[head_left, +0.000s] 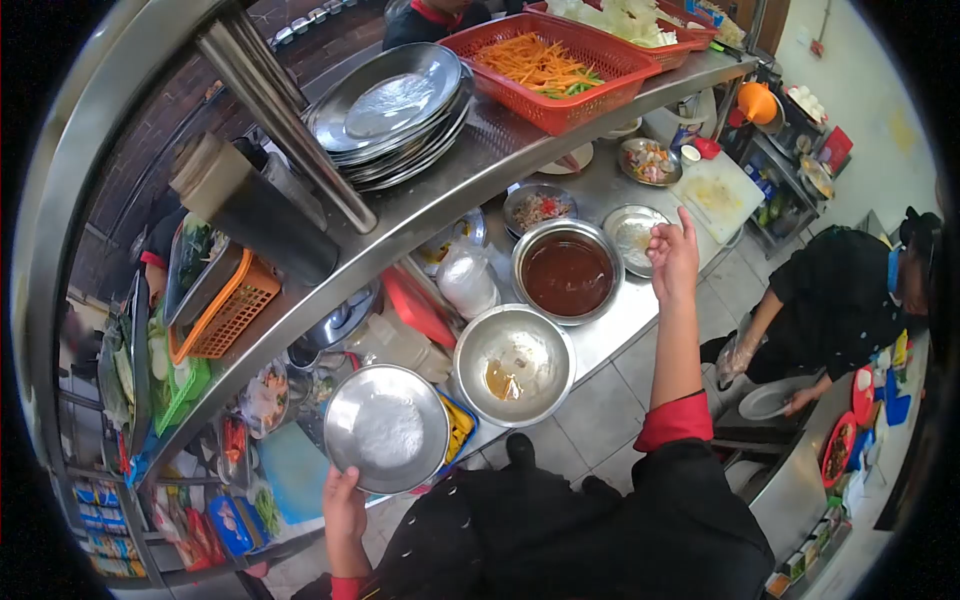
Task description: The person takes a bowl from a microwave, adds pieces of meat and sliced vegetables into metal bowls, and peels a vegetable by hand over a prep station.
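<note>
My left hand (345,500) grips the rim of a shallow round metal plate (388,425), thumb on top, close to my body. The plate's inside looks bare and shiny. Raised over the counter, my right hand (674,255) has fingers apart, with nothing visible in it. Behind it lies a metal dish (634,238) with a whitish film. Beside that stands a metal pot (567,275) of dark brown sauce. A wide metal bowl (514,365) between my hands has some amber liquid at its bottom.
Overhead, a steel shelf (440,165) carries stacked metal plates (385,105) and a red basket (560,70) of shredded carrot. A white cutting board (718,195) lies at the counter's far end. At right, a co-worker (830,300) in black holds a plate (768,400).
</note>
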`<state>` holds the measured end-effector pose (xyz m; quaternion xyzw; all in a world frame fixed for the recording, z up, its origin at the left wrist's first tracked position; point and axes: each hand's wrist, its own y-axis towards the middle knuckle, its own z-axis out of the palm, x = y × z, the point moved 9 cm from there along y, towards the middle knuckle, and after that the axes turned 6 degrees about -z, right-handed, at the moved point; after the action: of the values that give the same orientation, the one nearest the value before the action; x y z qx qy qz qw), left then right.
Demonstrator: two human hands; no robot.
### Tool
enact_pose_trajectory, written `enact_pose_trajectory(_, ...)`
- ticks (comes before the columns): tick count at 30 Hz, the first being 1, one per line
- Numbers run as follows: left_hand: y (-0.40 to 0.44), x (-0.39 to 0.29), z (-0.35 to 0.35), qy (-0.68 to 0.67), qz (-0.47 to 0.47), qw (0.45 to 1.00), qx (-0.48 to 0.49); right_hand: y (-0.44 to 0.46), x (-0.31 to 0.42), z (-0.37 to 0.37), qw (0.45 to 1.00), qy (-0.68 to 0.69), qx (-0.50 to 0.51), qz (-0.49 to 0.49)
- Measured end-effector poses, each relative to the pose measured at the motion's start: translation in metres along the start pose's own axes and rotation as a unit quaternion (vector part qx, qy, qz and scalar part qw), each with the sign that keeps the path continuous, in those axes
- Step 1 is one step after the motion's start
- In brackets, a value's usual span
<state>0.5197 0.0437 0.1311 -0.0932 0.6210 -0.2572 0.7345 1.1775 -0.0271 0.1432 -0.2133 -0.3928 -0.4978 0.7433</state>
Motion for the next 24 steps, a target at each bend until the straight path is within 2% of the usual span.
enact_pose_trajectory(10, -0.009, -0.012, 0.013, 0.028, 0.019, 0.999, -0.018, 0.024, -0.026, -0.008, 1.000, 0.009, -0.022, 0.006)
enact_pose_trajectory(15, -0.011, -0.005, 0.004, 0.003, -0.010, 0.999, -0.049, 0.032, -0.040, -0.010, 1.000, -0.007, -0.021, 0.011)
enact_pose_trajectory(24, 0.007, -0.001, 0.009, 0.025, -0.032, 0.998, -0.043, 0.041, -0.052, -0.031, 0.999, 0.002, -0.040, 0.021)
